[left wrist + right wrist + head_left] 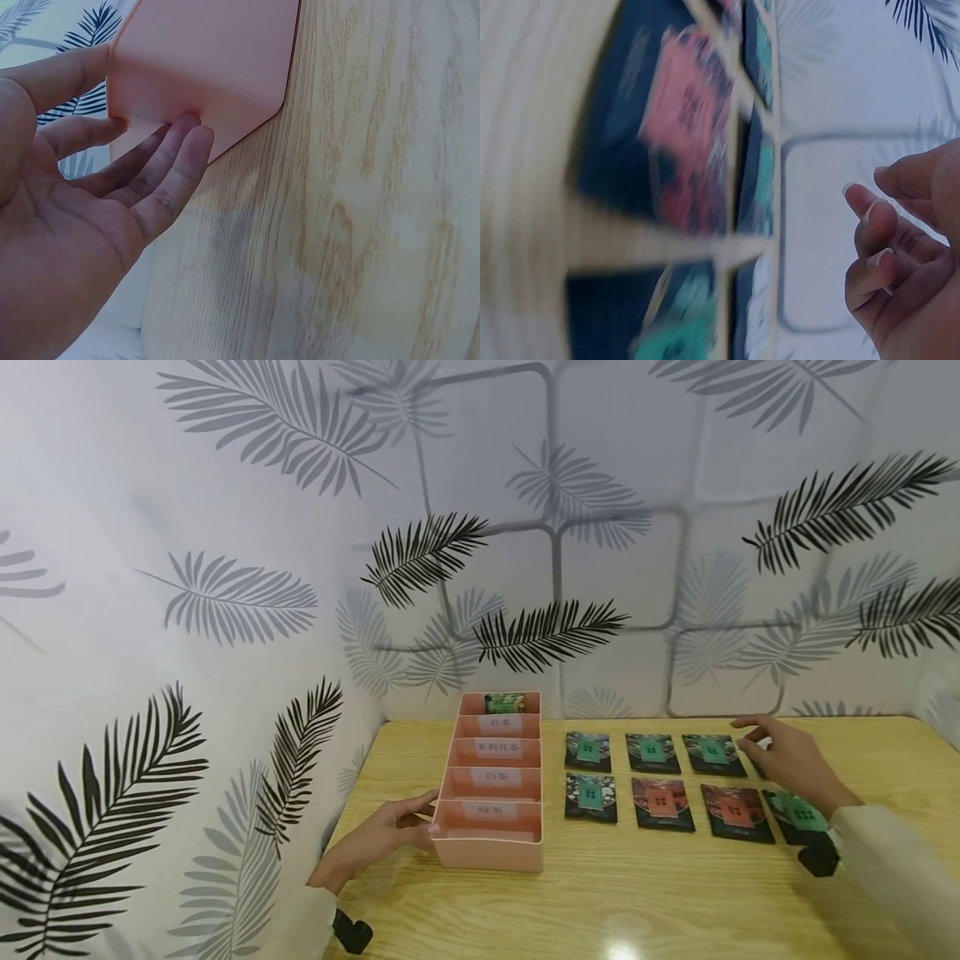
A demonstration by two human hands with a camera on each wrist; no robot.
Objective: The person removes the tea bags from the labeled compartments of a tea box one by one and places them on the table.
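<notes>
A pink divided box (487,853) stands on the table, its labels bearing Chinese tea names. My left hand (390,831) touches its near left corner, fingers extended against the wall; the left wrist view shows the fingertips on the pink surface (202,52). In the rearmost compartment sits a green packet (505,703). My right hand (795,764) hovers over the right end of two rows of flat tea packets, fingers loosely bent and holding nothing. A dark packet with a green label (714,755) lies left of it; another is partly hidden beneath the hand.
Nearer packets include red-labelled ones (663,803) (737,812) and green-labelled ones (591,797) (797,817). Behind the wooden table (600,893) rises a wall (615,568) with a leaf pattern, and another patterned wall stands at the left.
</notes>
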